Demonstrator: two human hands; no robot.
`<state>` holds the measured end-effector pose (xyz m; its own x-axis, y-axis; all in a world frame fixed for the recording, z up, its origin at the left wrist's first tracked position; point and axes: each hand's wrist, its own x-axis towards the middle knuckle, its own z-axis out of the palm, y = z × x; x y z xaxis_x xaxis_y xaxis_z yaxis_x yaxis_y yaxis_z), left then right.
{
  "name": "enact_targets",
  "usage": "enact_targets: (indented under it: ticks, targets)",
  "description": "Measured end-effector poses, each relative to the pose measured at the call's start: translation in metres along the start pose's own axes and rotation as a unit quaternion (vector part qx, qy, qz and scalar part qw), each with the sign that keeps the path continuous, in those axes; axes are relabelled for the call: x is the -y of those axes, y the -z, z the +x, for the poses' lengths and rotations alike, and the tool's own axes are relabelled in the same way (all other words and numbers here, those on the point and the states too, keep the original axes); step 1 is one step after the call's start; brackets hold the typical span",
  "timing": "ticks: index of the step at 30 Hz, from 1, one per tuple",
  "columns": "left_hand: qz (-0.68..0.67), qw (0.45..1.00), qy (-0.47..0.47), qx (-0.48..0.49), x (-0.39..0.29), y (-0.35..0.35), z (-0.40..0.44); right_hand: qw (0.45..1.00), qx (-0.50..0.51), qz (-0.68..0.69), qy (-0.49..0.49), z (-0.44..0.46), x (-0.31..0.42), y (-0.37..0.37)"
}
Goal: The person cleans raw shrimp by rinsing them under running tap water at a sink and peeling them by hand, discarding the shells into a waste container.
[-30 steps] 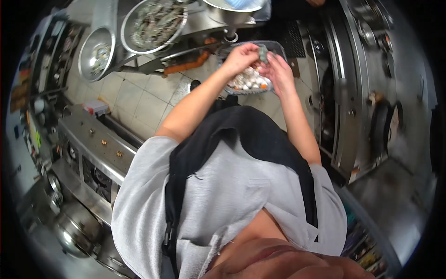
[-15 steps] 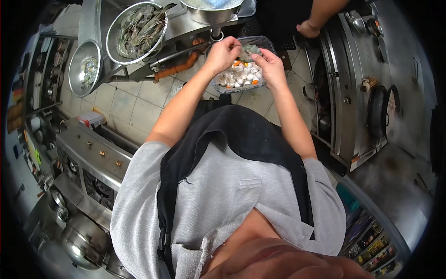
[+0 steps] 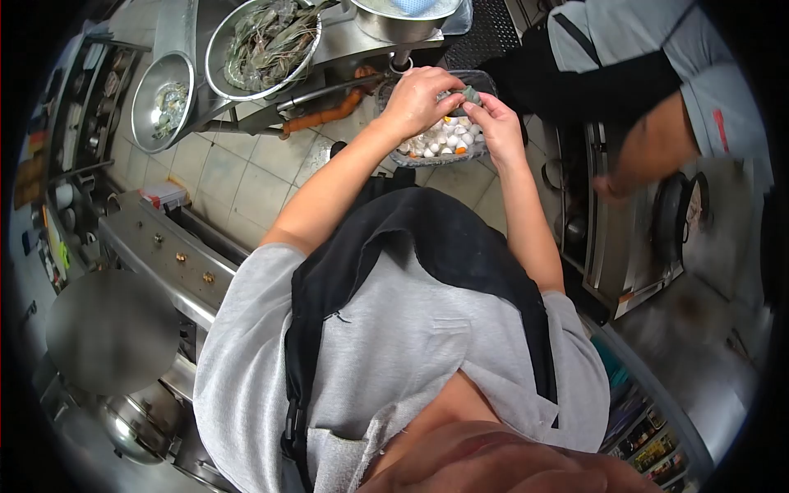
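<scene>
My left hand (image 3: 421, 100) and my right hand (image 3: 495, 122) meet over a lined bin, both with fingers pinched on a small grey-green shrimp (image 3: 471, 96). The bin (image 3: 444, 160) below them holds white eggshell-like pieces and orange bits. Left of the hands, a large metal bowl (image 3: 211, 59) is heaped with whole dark shrimp. Beyond it, a smaller metal bowl (image 3: 141, 105) contains a few pale, greyish pieces.
At the right, another person (image 3: 649, 148) in a grey shirt and dark apron leans beside the stove. A metal pot (image 3: 394, 29) sits on the steel counter at the top. An orange pipe (image 3: 325, 113) runs under it. A steel range (image 3: 164, 255) stands at left.
The other person has come into view from the top right, an arm now extending over the stove edge. My hands have drawn closer together around the shrimp.
</scene>
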<state>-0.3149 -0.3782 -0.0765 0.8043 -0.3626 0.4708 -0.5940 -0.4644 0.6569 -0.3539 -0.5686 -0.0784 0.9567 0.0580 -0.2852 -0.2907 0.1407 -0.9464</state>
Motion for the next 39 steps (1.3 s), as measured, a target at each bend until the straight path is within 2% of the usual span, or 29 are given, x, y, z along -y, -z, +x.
enact_targets:
  ticks: [5, 7, 8, 9, 11, 12, 13, 15, 17, 19, 20, 24, 26, 27, 29, 31, 33, 35, 37, 38, 39]
  targets:
    - [-0.027, 0.999, 0.02, -0.003, 0.007, 0.003, -0.002, 0.999, 0.008, -0.041, -0.002, 0.003, -0.004, 0.006]
    - [0.046, 0.989, 0.14, -0.014, 0.019, 0.0, -0.006, 1.0, 0.005, -0.021, -0.002, 0.002, -0.003, 0.005]
    - [0.133, 0.969, 0.179, 0.11, 0.023, 0.007, -0.008, 1.0, 0.003, -0.001, 0.0, 0.0, -0.001, 0.003]
    - [0.134, 0.969, 0.179, 0.108, 0.026, 0.007, -0.012, 1.0, 0.004, -0.002, 0.001, -0.001, -0.002, 0.003]
    - [-0.047, 0.983, 0.143, 0.107, 0.034, 0.0, -0.027, 1.0, -0.008, -0.019, -0.023, 0.002, -0.005, 0.004]
    - [-0.18, 0.954, 0.193, 0.143, 0.037, -0.009, -0.032, 0.999, -0.006, -0.027, -0.03, 0.003, -0.006, 0.004]
    - [-0.315, 0.901, 0.246, 0.168, 0.039, -0.019, -0.037, 0.999, -0.002, -0.025, -0.032, 0.002, -0.008, 0.002]
    - [-0.409, 0.826, 0.32, 0.22, 0.02, -0.004, -0.028, 0.998, -0.015, 0.031, -0.043, 0.004, -0.008, -0.006]
    - [-0.342, 0.842, 0.334, 0.25, 0.014, 0.005, -0.026, 0.999, -0.004, 0.034, -0.041, 0.005, -0.015, -0.012]
    - [-0.136, 0.931, 0.216, 0.263, 0.016, 0.013, -0.028, 0.999, 0.013, -0.023, -0.038, 0.011, -0.025, -0.009]
    - [-0.1, 0.946, 0.185, 0.248, 0.01, 0.03, -0.027, 0.998, 0.032, -0.031, -0.04, 0.011, -0.017, -0.022]
    - [-0.114, 0.947, 0.189, 0.234, -0.005, 0.078, -0.023, 0.999, 0.028, 0.007, -0.044, 0.006, -0.008, -0.032]
    - [-0.074, 0.96, 0.195, 0.189, -0.017, 0.118, -0.023, 0.998, 0.03, 0.018, -0.059, 0.005, -0.006, -0.031]
    - [-0.078, 0.954, 0.229, 0.177, -0.029, 0.146, -0.022, 0.997, 0.038, 0.017, -0.059, 0.006, -0.01, -0.028]
    - [-0.081, 0.969, 0.224, 0.068, -0.03, 0.189, -0.036, 0.996, -0.007, -0.022, -0.088, 0.007, -0.023, -0.021]
    - [-0.016, 0.96, 0.28, 0.022, -0.03, 0.241, -0.045, 0.995, -0.015, -0.023, -0.098, 0.007, -0.031, -0.021]
    - [0.043, 0.951, 0.299, -0.067, -0.005, 0.285, -0.063, 0.992, -0.032, -0.034, -0.118, 0.007, -0.037, -0.023]
    - [0.03, 0.932, 0.334, -0.137, 0.027, 0.328, -0.08, 0.993, -0.026, -0.03, -0.116, 0.007, -0.043, -0.026]
    - [0.174, 0.901, 0.382, -0.113, 0.035, 0.37, -0.082, 0.991, -0.017, -0.05, -0.12, 0.01, -0.048, -0.031]
    - [0.172, 0.902, 0.38, -0.112, 0.039, 0.377, -0.085, 0.991, -0.019, -0.05, -0.12, 0.011, -0.047, -0.035]
    - [0.358, 0.863, 0.35, -0.073, 0.042, 0.382, -0.087, 0.99, -0.011, -0.067, -0.121, 0.013, -0.047, -0.04]
